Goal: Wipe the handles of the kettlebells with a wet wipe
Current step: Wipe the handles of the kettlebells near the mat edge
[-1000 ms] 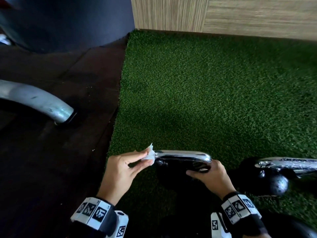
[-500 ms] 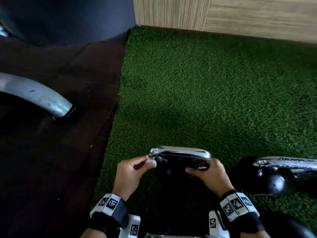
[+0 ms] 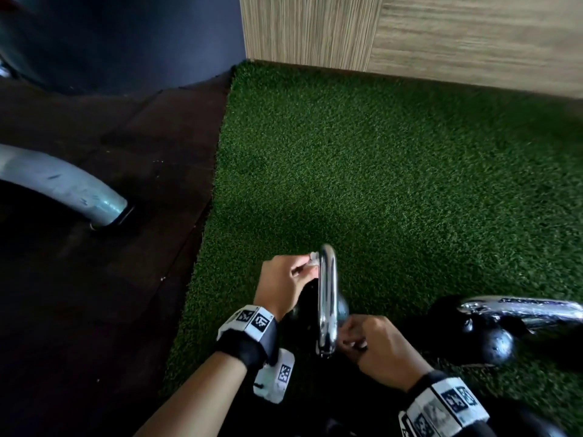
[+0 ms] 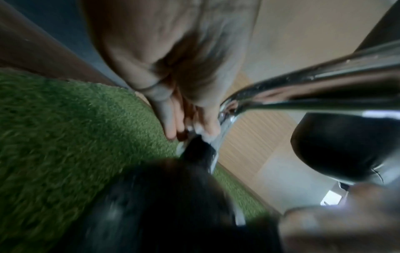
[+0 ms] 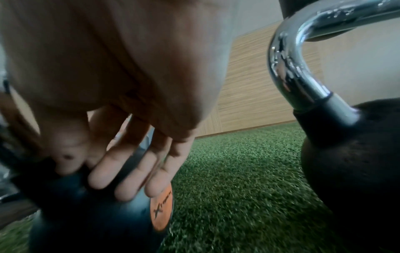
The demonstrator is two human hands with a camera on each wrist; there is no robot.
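A black kettlebell (image 5: 86,214) with an orange label stands on the turf, and its chrome handle (image 3: 327,298) runs straight away from me. My left hand (image 3: 307,266) pinches a small white wet wipe (image 3: 313,257) against the far bend of that handle. The left wrist view shows the same fingers (image 4: 190,123) at the bend, blurred. My right hand (image 3: 353,339) grips the top of the kettlebell by the handle's near end, its fingers (image 5: 121,171) lying over the round body. A second black kettlebell (image 3: 492,342) with a chrome handle (image 3: 520,307) stands to the right, untouched.
Green turf (image 3: 378,168) stretches ahead to a wooden wall (image 3: 410,33). Left of the turf is dark flooring (image 3: 94,279) with a grey metal tube leg (image 3: 63,190) on it. Another dark round object (image 3: 536,421) sits at the bottom right.
The kettlebell has turned about a quarter turn, so its handle points away from me instead of lying across. My left hand followed with the wipe to the far bend. My right hand stayed at the near end.
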